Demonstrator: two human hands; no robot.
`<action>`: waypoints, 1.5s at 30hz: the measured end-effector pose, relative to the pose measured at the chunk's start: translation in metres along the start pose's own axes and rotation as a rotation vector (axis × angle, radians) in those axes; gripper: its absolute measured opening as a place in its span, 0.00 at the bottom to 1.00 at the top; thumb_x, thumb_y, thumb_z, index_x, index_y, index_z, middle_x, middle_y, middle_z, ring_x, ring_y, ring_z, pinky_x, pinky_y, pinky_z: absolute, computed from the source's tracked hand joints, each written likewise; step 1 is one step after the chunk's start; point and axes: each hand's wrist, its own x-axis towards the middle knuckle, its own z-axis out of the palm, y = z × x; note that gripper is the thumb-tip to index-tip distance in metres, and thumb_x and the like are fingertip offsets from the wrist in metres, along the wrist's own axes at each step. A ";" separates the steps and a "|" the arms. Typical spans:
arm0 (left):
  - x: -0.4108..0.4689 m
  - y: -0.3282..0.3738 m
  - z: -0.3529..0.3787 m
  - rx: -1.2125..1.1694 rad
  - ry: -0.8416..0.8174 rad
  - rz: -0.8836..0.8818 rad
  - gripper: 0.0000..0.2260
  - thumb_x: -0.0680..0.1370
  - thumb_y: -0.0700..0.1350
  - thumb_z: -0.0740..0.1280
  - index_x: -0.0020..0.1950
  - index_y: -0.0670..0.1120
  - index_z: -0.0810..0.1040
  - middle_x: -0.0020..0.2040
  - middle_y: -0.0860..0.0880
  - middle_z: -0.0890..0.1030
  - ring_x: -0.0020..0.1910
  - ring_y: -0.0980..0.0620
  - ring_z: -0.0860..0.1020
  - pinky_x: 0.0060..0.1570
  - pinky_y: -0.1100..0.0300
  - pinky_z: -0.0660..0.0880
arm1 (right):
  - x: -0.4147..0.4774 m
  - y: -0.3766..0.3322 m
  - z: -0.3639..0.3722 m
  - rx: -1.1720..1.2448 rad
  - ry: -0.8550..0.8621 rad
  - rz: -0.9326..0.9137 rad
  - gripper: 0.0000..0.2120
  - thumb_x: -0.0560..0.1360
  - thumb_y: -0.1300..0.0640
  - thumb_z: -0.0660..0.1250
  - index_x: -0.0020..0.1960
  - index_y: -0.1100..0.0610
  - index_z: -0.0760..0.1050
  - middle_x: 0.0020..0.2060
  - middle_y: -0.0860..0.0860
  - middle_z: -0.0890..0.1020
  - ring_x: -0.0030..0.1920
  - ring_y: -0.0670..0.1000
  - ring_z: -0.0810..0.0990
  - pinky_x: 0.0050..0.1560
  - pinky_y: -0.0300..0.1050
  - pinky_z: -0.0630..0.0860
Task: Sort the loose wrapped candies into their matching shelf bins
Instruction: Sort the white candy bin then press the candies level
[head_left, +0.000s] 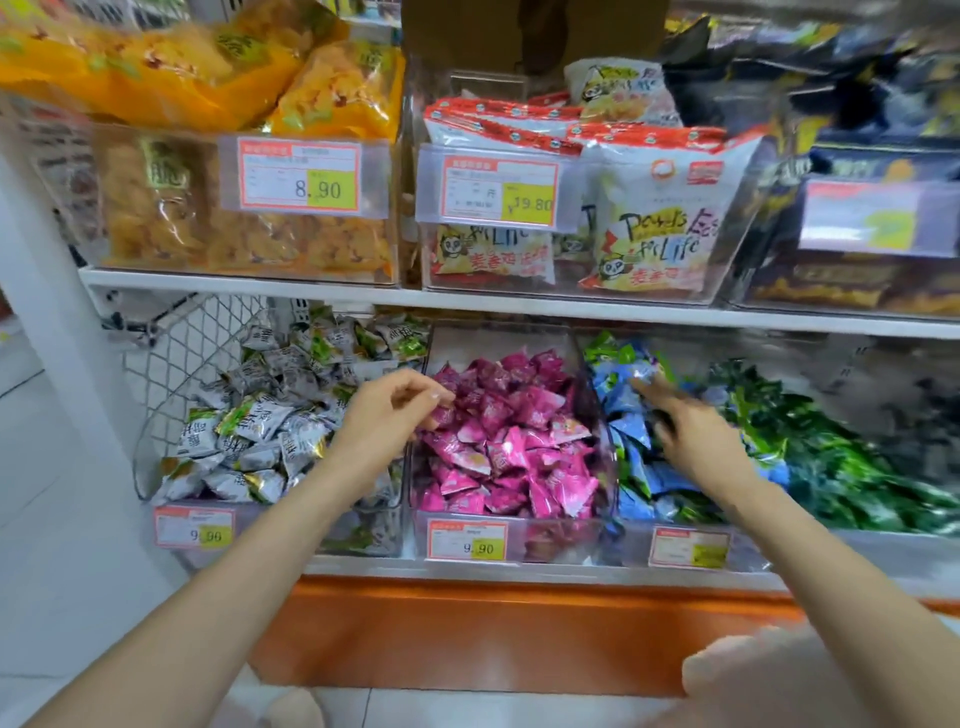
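Three clear bins sit side by side on the lower shelf. The left one holds grey-and-green wrapped candies (260, 421), the middle one pink candies (519, 441), and the right one blue candies (636, 431) with a few green ones mixed in. My left hand (387, 415) reaches to the left edge of the pink bin (519, 522), its curled fingertips pinching a pink candy (441, 415) at the top of the heap. My right hand (685, 431) is blurred and lies over the blue candies with its fingers stretched forward.
Dark green packets (841, 457) fill the bin further right. The upper shelf (311, 291) carries clear bins of yellow snack bags (249, 223) and white-and-red bags (649, 218), with price tags in front. An orange base board (519, 639) runs below, and a white post (62, 332) stands at left.
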 end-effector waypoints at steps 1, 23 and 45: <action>0.000 -0.001 -0.001 0.013 0.006 0.013 0.07 0.79 0.40 0.63 0.47 0.44 0.81 0.41 0.53 0.81 0.31 0.66 0.76 0.30 0.74 0.69 | -0.001 0.003 0.001 0.010 -0.116 -0.005 0.24 0.76 0.63 0.64 0.70 0.53 0.68 0.70 0.60 0.68 0.66 0.61 0.72 0.61 0.60 0.71; -0.022 -0.052 -0.094 0.706 0.126 0.153 0.06 0.75 0.48 0.69 0.51 0.49 0.79 0.51 0.54 0.80 0.55 0.52 0.74 0.53 0.53 0.72 | -0.003 -0.044 0.000 -0.108 0.126 -0.262 0.18 0.69 0.60 0.74 0.59 0.57 0.79 0.59 0.64 0.77 0.61 0.68 0.73 0.58 0.70 0.67; 0.013 -0.066 -0.092 0.873 0.245 0.234 0.12 0.75 0.50 0.68 0.56 0.47 0.78 0.55 0.50 0.78 0.56 0.48 0.71 0.51 0.55 0.64 | -0.003 -0.211 0.039 0.218 -0.194 -0.664 0.12 0.75 0.49 0.66 0.57 0.49 0.80 0.50 0.48 0.79 0.53 0.52 0.71 0.53 0.50 0.66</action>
